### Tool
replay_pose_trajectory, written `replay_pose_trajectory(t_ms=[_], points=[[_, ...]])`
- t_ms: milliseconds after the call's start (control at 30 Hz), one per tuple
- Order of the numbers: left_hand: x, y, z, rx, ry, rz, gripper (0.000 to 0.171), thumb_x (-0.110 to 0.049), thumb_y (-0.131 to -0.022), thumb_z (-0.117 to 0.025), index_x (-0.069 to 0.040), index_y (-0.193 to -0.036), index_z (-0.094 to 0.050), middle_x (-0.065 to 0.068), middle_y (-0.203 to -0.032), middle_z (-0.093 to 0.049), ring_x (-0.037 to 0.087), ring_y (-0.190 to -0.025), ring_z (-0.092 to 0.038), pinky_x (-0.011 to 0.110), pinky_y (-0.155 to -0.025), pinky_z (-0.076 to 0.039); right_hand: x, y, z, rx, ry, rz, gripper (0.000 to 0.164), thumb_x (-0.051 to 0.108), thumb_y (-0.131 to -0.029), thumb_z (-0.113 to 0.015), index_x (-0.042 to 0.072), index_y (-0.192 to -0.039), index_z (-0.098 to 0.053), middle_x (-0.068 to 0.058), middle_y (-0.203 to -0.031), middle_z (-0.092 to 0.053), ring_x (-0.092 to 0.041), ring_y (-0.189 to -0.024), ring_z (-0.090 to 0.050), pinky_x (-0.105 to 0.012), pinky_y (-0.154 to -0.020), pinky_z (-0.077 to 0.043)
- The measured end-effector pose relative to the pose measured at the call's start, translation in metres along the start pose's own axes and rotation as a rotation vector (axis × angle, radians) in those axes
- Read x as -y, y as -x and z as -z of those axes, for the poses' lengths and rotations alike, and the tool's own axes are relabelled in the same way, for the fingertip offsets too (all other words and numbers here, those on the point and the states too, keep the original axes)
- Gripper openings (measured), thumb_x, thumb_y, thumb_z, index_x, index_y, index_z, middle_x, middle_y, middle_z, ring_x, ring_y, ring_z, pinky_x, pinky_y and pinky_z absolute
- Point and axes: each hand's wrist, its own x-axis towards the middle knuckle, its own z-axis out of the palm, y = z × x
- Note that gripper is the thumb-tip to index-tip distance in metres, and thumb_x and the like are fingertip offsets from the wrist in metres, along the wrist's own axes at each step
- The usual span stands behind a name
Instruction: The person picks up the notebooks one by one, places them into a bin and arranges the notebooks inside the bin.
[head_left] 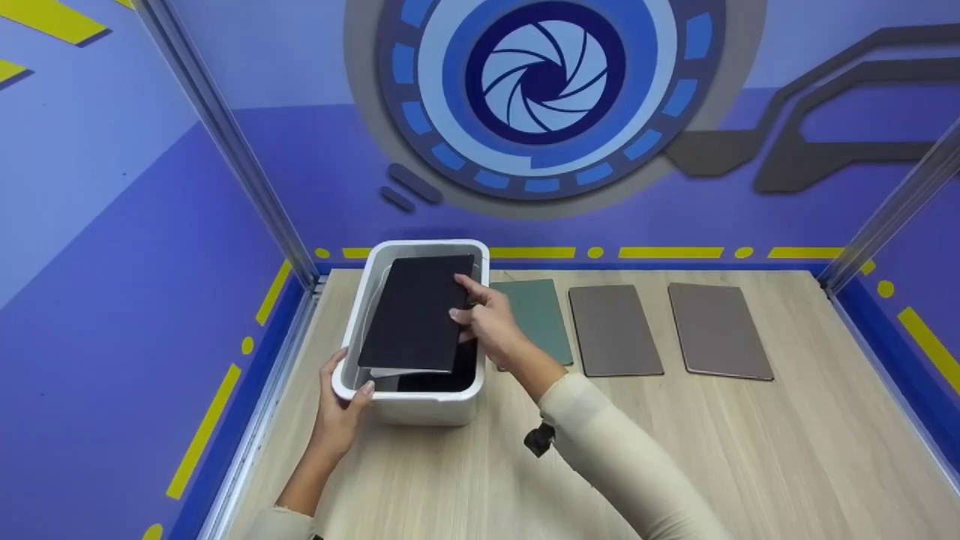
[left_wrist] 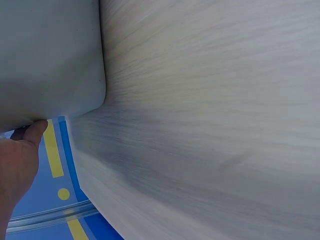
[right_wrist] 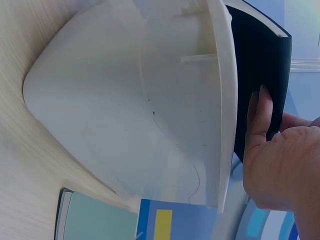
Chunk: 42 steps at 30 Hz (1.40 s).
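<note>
A black notebook [head_left: 412, 315] lies tilted over the mouth of a white plastic bin [head_left: 429, 412], its pale page edges showing along the near side. My right hand [head_left: 491, 322] pinches its right edge, thumb on the cover and other fingers partly hidden behind it. In the right wrist view, the notebook [right_wrist: 257, 60] stands out above the rim of the bin [right_wrist: 125, 105]. At the near left corner, my left hand [head_left: 337, 412] grips the bin's rim, thumb on the front. Something dark [head_left: 461, 379] shows inside the bin beneath the notebook.
Right of the bin lie a green notebook [head_left: 536, 315], partly behind my right forearm, and two grey-brown notebooks, one in the middle [head_left: 616, 330] and one farther right [head_left: 718, 330]. All rest on the wooden table [head_left: 675, 450]. Blue-purple panels [head_left: 300, 172] rise behind and at both sides.
</note>
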Motion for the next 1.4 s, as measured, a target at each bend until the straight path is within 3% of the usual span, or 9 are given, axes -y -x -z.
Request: replay_pose_trajectory(t_ms=[467,600,700,800,933,1200,1400], points=[[0.0,-0.001,-0.001,-0.006,-0.007,-0.016,0.075,-0.003,-0.1,-0.065,-0.011,-0.163,-0.025,0.023,-0.128,-0.049,0.006,-0.089,-0.059,0.019,-0.077,-0.052,-0.001,-0.006,-0.002,-0.012,0.022,-0.027,0.073,-0.008,-0.093,-0.062,0.016,-0.161,-0.049,-0.021,-0.14,-0.062,-0.019,-0.081,-0.071,-0.027,-0.055,-0.057],[-0.001,0.0,0.0,-0.01,-0.017,-0.016,0.076,-0.004,-0.1,-0.065,-0.011,-0.163,-0.025,0.022,-0.126,-0.05,0.007,-0.089,-0.058,0.019,-0.077,-0.052,0.002,-0.006,-0.006,0.075,0.077,-0.077,0.072,-0.01,-0.096,-0.055,0.007,-0.164,-0.041,-0.024,-0.157,-0.05,-0.026,-0.104,-0.07,-0.037,-0.079,-0.065],[-0.002,0.0,0.0,-0.016,-0.036,-0.013,0.077,-0.005,-0.099,-0.066,-0.013,-0.164,-0.026,0.021,-0.129,-0.05,0.01,-0.095,-0.058,0.019,-0.081,-0.051,0.004,-0.002,-0.008,0.138,0.189,-0.113,0.07,-0.009,-0.096,-0.051,0.002,-0.164,-0.038,-0.028,-0.164,-0.039,-0.032,-0.13,-0.062,-0.046,-0.102,-0.06],[-0.002,0.0,0.0,-0.028,-0.054,-0.019,0.077,-0.007,-0.098,-0.067,-0.013,-0.163,-0.027,0.02,-0.143,-0.047,0.019,-0.111,-0.056,0.016,-0.09,-0.047,0.006,0.005,-0.008,0.157,0.265,-0.108,0.066,-0.006,-0.098,-0.053,0.0,-0.162,-0.041,-0.032,-0.163,-0.039,-0.039,-0.143,-0.055,-0.049,-0.11,-0.055],[-0.001,-0.001,-0.001,-0.037,-0.041,-0.038,0.076,-0.005,-0.098,-0.065,-0.011,-0.163,-0.026,0.022,-0.153,-0.043,0.027,-0.126,-0.052,0.016,-0.1,-0.044,0.01,0.01,-0.003,0.152,0.262,-0.069,0.059,-0.005,-0.099,-0.052,-0.001,-0.158,-0.048,-0.032,-0.16,-0.045,-0.043,-0.141,-0.058,-0.046,-0.109,-0.056],[0.001,0.0,-0.002,-0.041,-0.041,-0.036,0.076,-0.005,-0.098,-0.066,-0.011,-0.163,-0.027,0.022,-0.154,-0.043,0.024,-0.127,-0.053,0.017,-0.102,-0.043,0.02,0.013,0.021,0.166,0.229,-0.035,0.052,-0.002,-0.102,-0.053,0.001,-0.154,-0.054,-0.025,-0.156,-0.055,-0.04,-0.14,-0.06,-0.045,-0.11,-0.056],[0.001,0.0,-0.002,-0.05,-0.061,-0.028,0.077,-0.006,-0.097,-0.066,-0.013,-0.163,-0.027,0.019,-0.156,-0.042,0.023,-0.126,-0.052,0.014,-0.101,-0.042,0.021,0.015,0.044,0.093,0.219,0.026,0.044,0.001,-0.103,-0.057,0.001,-0.147,-0.062,-0.018,-0.129,-0.069,-0.033,-0.12,-0.069,-0.043,-0.1,-0.062]])
